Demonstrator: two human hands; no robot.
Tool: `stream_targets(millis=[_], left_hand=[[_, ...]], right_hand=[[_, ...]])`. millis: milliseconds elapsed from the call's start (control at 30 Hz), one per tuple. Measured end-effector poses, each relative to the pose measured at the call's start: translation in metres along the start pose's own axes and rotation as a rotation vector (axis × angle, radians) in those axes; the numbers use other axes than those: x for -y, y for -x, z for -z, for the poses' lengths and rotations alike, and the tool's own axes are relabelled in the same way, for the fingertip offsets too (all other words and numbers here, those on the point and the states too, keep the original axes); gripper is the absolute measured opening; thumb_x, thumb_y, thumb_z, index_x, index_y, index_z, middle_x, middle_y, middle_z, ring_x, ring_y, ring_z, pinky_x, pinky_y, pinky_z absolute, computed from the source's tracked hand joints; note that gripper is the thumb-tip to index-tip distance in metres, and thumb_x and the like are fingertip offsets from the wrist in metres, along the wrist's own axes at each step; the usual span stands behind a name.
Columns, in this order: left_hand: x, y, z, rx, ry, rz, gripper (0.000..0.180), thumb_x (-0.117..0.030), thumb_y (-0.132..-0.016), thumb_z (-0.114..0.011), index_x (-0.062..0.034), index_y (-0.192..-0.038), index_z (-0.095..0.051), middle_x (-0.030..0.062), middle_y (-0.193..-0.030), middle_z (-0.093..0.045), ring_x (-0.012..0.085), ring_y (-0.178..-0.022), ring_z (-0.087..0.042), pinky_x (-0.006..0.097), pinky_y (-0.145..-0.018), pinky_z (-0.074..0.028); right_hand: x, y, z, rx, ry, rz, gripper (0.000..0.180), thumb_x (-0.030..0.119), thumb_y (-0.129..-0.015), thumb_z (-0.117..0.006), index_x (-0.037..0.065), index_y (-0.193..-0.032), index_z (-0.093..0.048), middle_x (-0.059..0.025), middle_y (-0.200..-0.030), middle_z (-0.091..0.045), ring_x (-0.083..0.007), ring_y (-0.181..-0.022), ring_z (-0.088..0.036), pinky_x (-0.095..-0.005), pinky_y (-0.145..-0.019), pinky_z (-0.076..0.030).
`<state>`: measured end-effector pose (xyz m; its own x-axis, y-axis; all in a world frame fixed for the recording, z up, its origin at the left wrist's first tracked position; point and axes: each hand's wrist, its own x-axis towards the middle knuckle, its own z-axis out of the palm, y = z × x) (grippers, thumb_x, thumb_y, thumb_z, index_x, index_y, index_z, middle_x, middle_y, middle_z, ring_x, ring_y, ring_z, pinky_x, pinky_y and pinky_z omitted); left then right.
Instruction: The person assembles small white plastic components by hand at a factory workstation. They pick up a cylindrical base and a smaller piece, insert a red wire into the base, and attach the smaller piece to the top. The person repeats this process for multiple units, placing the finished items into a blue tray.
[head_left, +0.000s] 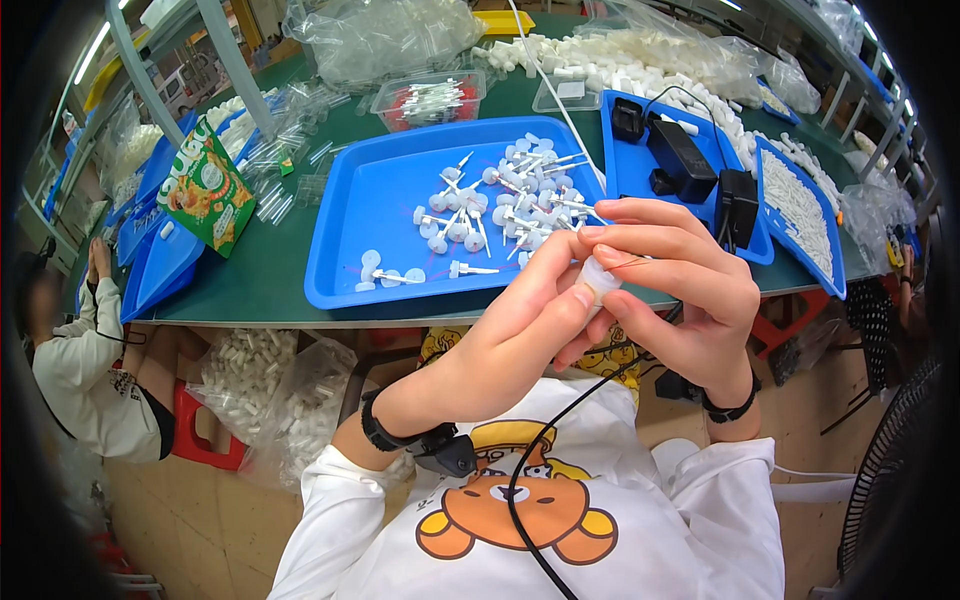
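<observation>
while hands (pixel 535 315) (pixel 700 285) hold a white piece (pixel 598 281), tan floor (pixel 190 520) underlies the green table (pixel 268 282).

Place, as you have it around you: an assembly workshop, judging by its contents. Before you, one long dark-green workbench (pixel 277 275). Upon it, one wide rectangular blue plastic tray (pixel 385 165) of small white plastic parts with round discs and thin stems (pixel 455 218); one loose heap of short white plastic cylinders (pixel 640 65); one large crumpled transparent plastic bag (pixel 375 40). Over the bench at your left, grey metal rack posts (pixel 238 65). Below it, transparent sacks of white pieces (pixel 255 368). To your left, one seated co-worker in a pale long-sleeved top (pixel 80 360).
</observation>
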<state>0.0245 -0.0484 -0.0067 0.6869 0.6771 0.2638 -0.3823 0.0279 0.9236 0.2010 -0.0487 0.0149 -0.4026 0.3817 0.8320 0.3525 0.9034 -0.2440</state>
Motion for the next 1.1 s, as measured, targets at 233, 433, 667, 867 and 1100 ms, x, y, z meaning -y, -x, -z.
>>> stream_targets(millis=[233, 433, 667, 867, 1100], left_hand=[[-0.006, -0.002, 0.002, -0.052, 0.001, 0.126, 0.04, -0.026, -0.089, -0.033, -0.0043, -0.122, -0.032, 0.002, -0.078, -0.042, 0.0062, -0.061, -0.036, 0.019, -0.055, -0.031], [-0.006, -0.001, 0.003, -0.042, 0.009, 0.108, 0.039, -0.03, -0.089, -0.032, -0.0049, -0.118, -0.034, 0.0025, -0.078, -0.042, 0.0068, -0.06, -0.037, 0.02, -0.055, -0.032], [-0.007, -0.002, 0.0, -0.079, 0.007, 0.112, 0.035, -0.036, -0.094, -0.032, -0.0067, -0.113, -0.037, 0.0012, -0.076, -0.042, 0.0058, -0.057, -0.035, 0.018, -0.051, -0.03], [-0.009, -0.001, 0.003, -0.087, 0.073, 0.124, 0.032, -0.034, -0.095, -0.033, -0.0074, -0.113, -0.038, 0.0006, -0.073, -0.042, 0.0054, -0.054, -0.036, 0.018, -0.048, -0.03], [-0.006, -0.005, 0.006, -0.094, 0.316, 0.127, 0.025, -0.028, -0.093, -0.034, -0.0055, -0.097, -0.044, -0.0001, -0.065, -0.042, 0.0053, -0.047, -0.034, 0.019, -0.041, -0.027]], right_hand=[[-0.002, 0.002, -0.004, 0.001, 0.013, -0.02, 0.025, -0.003, -0.063, -0.07, -0.001, -0.088, -0.066, -0.0126, -0.093, -0.065, -0.0294, -0.092, -0.061, -0.0335, -0.076, -0.05], [-0.002, 0.001, -0.004, 0.002, 0.023, -0.009, 0.025, -0.003, -0.063, -0.07, -0.001, -0.088, -0.066, -0.0124, -0.093, -0.065, -0.0294, -0.092, -0.061, -0.0338, -0.076, -0.05], [-0.003, 0.0, -0.003, 0.03, -0.016, 0.017, 0.028, -0.001, -0.063, -0.066, -0.003, -0.091, -0.065, -0.0152, -0.094, -0.064, -0.0319, -0.093, -0.06, -0.0361, -0.078, -0.049], [-0.003, 0.003, -0.007, 0.039, -0.034, 0.013, 0.031, -0.001, -0.063, -0.064, -0.004, -0.093, -0.063, -0.0159, -0.098, -0.063, -0.0323, -0.096, -0.058, -0.0372, -0.081, -0.048], [0.001, 0.01, -0.029, -0.038, -0.18, -0.035, 0.047, 0.005, -0.059, -0.075, -0.003, -0.101, -0.055, -0.0179, -0.102, -0.059, -0.0338, -0.098, -0.057, -0.0394, -0.084, -0.046]])
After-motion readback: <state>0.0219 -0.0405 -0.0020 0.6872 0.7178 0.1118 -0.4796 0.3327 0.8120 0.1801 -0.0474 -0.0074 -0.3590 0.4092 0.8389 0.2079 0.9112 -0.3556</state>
